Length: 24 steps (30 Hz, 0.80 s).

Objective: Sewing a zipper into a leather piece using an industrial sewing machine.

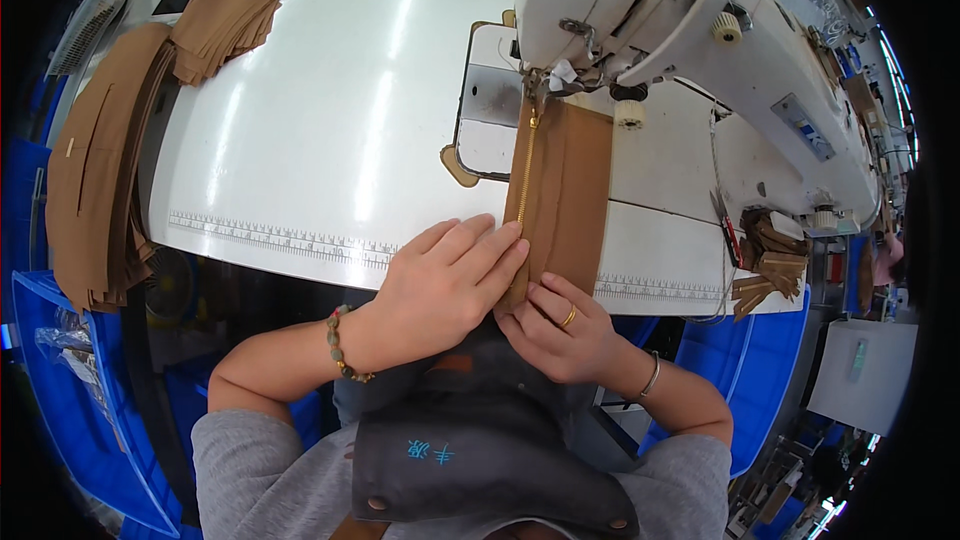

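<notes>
A brown fabric panel (582,190) with a gold-toothed zipper (525,175) along its left side lies on the white sewing table. Its far end sits under the needle area of a white sewing machine (610,0), and the zipper's gold pull shows just in front of the presser foot. My left hand (450,285) is closed on the panel's near left edge, fingertips on the zipper tape; its thumb is hidden. Close beside it, my right hand (560,330) pinches the panel's near end, which hangs slightly over the table's front edge.
Stacks of brown fabric pieces (95,170) lie at the left, with another fanned pile (240,10) behind. Scissors (727,225) and brown scraps (775,265) rest at the right. Blue bins (85,410) stand below the table. A printed ruler strip (280,238) runs along the front edge.
</notes>
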### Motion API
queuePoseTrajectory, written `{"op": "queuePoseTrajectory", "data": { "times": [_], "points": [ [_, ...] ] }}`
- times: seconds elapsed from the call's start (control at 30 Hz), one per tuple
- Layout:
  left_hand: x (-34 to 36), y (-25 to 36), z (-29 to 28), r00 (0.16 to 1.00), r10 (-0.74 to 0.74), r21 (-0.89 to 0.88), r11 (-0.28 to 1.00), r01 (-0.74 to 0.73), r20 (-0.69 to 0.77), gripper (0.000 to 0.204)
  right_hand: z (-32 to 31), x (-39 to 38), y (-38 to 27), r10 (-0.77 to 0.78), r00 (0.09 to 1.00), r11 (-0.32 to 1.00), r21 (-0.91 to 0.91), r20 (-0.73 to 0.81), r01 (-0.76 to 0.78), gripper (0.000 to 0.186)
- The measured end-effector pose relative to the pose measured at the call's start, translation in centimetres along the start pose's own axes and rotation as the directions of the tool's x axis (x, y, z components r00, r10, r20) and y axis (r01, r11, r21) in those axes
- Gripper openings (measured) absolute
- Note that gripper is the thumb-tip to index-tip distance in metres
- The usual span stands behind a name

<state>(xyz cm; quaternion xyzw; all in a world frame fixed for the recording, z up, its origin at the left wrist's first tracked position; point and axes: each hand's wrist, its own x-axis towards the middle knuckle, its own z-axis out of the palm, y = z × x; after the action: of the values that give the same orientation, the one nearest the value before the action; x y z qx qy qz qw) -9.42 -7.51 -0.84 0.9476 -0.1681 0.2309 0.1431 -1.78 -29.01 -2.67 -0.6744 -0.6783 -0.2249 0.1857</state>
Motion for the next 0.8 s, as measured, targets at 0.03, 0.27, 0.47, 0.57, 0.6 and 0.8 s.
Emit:
{"op": "queuePoseTrajectory", "data": {
  "times": [0.03,0.27,0.47,0.57,0.6,0.8],
  "points": [
    [0.0,0.1,0.0,1.000,0.006,0.006,1.000,-0.005,-0.025,0.050,0.1,-0.1,0.0,-0.002,1.000,1.000,0.000,0.016,0.002,0.022],
    [-0.3,0.5,-0.1,0.998,-0.007,0.028,1.000,0.008,-0.059,0.048,0.4,-0.3,0.2,0.005,0.999,1.000,0.021,-0.041,-0.004,0.016],
    [-0.6,0.6,0.2,0.999,-0.020,-0.001,1.000,0.020,-0.038,0.049,0.3,-0.2,0.1,0.016,0.998,0.999,0.051,-0.059,-0.013,0.013],
    [-0.7,0.5,0.2,1.000,-0.007,-0.009,1.000,0.007,-0.010,0.046,-0.5,0.1,0.0,0.041,0.999,0.994,0.101,-0.034,-0.038,0.020],
    [-0.7,0.5,0.1,1.000,-0.016,-0.018,1.000,0.016,0.000,0.046,-0.9,0.3,0.1,0.050,0.999,0.991,0.128,-0.010,-0.048,0.024],
    [-0.5,0.7,-0.2,0.999,-0.043,-0.009,0.999,0.044,0.018,0.046,-2.5,2.6,5.2,0.139,0.989,0.930,0.337,0.039,-0.145,0.025]
  ]
}}
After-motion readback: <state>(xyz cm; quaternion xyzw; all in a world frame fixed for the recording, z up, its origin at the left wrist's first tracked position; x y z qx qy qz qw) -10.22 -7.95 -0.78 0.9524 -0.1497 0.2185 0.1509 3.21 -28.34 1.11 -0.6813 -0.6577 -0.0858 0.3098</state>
